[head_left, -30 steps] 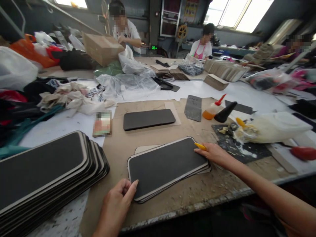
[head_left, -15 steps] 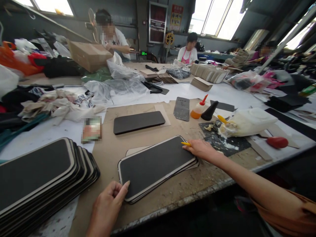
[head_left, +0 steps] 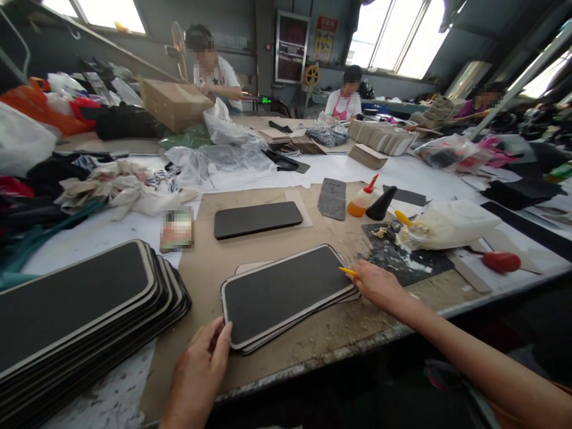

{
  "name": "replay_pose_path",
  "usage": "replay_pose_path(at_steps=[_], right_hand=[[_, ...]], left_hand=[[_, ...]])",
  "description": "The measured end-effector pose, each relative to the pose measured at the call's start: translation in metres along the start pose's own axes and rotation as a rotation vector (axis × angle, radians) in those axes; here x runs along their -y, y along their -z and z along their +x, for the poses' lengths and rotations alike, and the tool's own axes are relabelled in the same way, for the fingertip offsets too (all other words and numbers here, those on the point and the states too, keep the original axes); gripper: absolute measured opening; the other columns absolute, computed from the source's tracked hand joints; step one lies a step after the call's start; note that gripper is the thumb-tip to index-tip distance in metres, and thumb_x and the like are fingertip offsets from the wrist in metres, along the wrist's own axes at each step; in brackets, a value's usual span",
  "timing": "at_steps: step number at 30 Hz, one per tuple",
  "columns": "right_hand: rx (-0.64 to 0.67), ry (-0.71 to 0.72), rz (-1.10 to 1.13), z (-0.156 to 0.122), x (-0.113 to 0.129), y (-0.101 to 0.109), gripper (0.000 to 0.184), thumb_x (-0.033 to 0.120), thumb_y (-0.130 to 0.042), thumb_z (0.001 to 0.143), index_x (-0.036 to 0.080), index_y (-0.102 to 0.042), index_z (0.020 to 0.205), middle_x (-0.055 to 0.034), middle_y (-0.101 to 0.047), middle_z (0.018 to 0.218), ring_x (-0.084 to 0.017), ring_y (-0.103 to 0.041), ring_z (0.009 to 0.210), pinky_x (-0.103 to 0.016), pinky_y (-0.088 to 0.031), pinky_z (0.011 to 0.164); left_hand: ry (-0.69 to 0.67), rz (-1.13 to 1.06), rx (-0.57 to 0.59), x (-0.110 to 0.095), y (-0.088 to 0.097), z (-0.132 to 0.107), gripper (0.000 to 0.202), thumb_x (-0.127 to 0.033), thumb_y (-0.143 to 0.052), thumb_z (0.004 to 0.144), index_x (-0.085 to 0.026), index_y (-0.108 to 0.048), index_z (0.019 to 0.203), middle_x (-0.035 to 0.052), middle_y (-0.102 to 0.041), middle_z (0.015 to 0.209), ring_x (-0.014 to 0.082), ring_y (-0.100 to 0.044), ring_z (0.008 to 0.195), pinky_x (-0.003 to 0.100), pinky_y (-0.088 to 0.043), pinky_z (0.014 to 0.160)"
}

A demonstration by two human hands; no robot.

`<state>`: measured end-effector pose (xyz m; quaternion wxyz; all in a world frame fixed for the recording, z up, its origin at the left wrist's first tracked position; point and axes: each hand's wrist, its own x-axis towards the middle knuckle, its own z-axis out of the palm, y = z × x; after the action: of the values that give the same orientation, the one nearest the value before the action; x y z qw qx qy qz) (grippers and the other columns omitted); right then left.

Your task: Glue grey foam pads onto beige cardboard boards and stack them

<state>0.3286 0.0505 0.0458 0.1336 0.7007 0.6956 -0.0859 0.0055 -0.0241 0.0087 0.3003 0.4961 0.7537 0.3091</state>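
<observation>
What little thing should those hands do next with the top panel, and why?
Perhaps nudge the top panel straighter: it lies askew over a pale board poking out behind. The left hand is at its left end; the right hand, pinching a yellow stick, at its right.

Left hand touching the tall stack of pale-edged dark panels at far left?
Apart. Head view: a strip of brown sheet shows between the left hand and the panel stack.
</observation>
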Motion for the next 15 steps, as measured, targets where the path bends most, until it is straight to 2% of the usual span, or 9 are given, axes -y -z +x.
replay_pose_path(at_steps=[3, 8, 12, 15], right_hand=[[-0.016, 0.009, 0.051, 0.002, 0.002, -0.003, 0.026, 0.028, -0.04, 0.091, 0.016, -0.062, 0.096, -0.0105, -0.061, 0.1, -0.02, -0.061, 0.089, -0.025, -0.042, 0.073], [0.006, 0.028, 0.227, 0.011, 0.0, -0.003, 0.027, 0.032, -0.04, 0.09, 0.016, -0.061, 0.091, -0.0095, -0.065, 0.09, -0.02, -0.062, 0.084, -0.025, -0.041, 0.072], [0.029, 0.017, 0.249, 0.017, 0.001, 0.002, 0.027, 0.031, -0.038, 0.089, 0.017, -0.061, 0.087, -0.0074, -0.067, 0.086, -0.02, -0.063, 0.083, -0.024, -0.041, 0.07], [0.034, -0.036, 0.219, 0.02, 0.004, 0.005, 0.025, 0.03, -0.04, 0.088, 0.017, -0.061, 0.085, -0.0072, -0.068, 0.085, -0.019, -0.063, 0.081, -0.022, -0.041, 0.068]], left_hand=[[-0.011, -0.026, -0.023, 0.005, 0.004, 0.0, 0.048, -0.056, -0.048, 0.063, -0.019, -0.067, 0.087, 0.0121, -0.07, 0.099, 0.0293, -0.063, 0.095, 0.036, -0.047, 0.084], [0.117, -0.074, 0.059, 0.017, 0.013, 0.009, 0.049, -0.061, -0.053, 0.061, -0.019, -0.067, 0.08, 0.0071, -0.071, 0.081, 0.0255, -0.063, 0.078, 0.033, -0.045, 0.071], [0.113, -0.14, 0.089, 0.02, 0.015, 0.017, 0.054, -0.069, -0.056, 0.055, -0.017, -0.063, 0.066, 0.0005, -0.058, 0.054, 0.0168, -0.05, 0.055, 0.028, -0.038, 0.055], [0.171, -0.216, 0.121, 0.02, 0.018, 0.02, 0.06, -0.074, -0.059, 0.046, -0.016, -0.059, 0.061, -0.0028, -0.05, 0.047, 0.0115, -0.04, 0.045, 0.025, -0.031, 0.046]])
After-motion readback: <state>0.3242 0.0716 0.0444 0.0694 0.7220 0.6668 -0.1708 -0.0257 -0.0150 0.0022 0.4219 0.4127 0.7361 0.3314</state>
